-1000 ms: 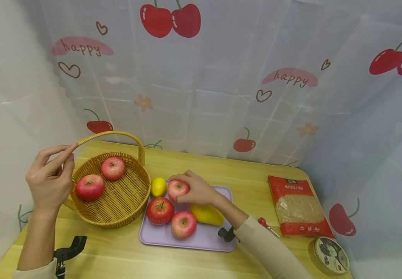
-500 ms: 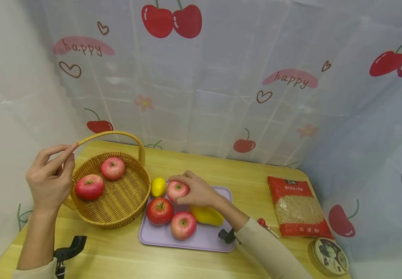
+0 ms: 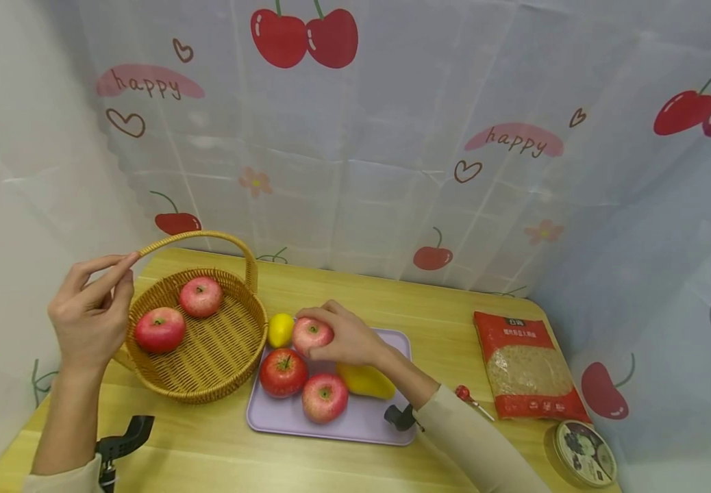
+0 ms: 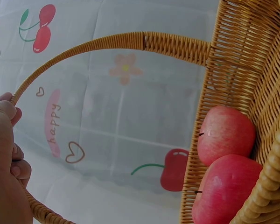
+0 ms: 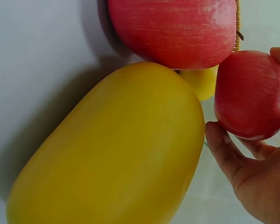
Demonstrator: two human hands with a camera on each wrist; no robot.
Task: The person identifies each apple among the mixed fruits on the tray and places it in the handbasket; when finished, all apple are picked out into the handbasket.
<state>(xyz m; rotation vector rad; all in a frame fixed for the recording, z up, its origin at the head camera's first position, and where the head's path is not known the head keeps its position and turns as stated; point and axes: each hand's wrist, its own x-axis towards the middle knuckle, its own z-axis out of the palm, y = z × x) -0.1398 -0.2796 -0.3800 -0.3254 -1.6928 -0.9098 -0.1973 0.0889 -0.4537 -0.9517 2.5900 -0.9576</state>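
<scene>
Clamps the far apple (image 3: 306,335) in the right hand (image 3: 351,337), between thumb and fingers, at the far left part of the tray (image 3: 364,420). Impossible to tell from these views whether lifted or resting on the tray. Pinches the handle (image 3: 204,233) of the basket (image 3: 210,352) with the left hand (image 3: 89,315), thumb and fingertips together on the left stretch of the arch, above the rim.

To the left of the far apple, at the tray's corner: the lemon (image 3: 280,331), just beside, touching or not hard to say. Nearer on the tray: the red fruit (image 3: 283,374), darker, with a stem on top, and close to its right the near apple (image 3: 325,398). Farther right, partly behind the right hand: the mango (image 3: 368,381), lying on its side, large in the foreground of the right wrist view, with a bit of lemon peeping out beyond.

Inside the basket, toward the left and back: the front apple (image 3: 160,330) and the back apple (image 3: 201,297), close together. Just to the right of the basket, the tray, on the same table (image 3: 207,452).

At the table's right side: the bag (image 3: 531,370), red with a clear window, and at its near corner the tub (image 3: 586,452) with a printed lid. Between tray and bag: a red-tipped stick (image 3: 464,393). Behind everything: a sheet (image 3: 343,226) printed with cherries and hearts.
</scene>
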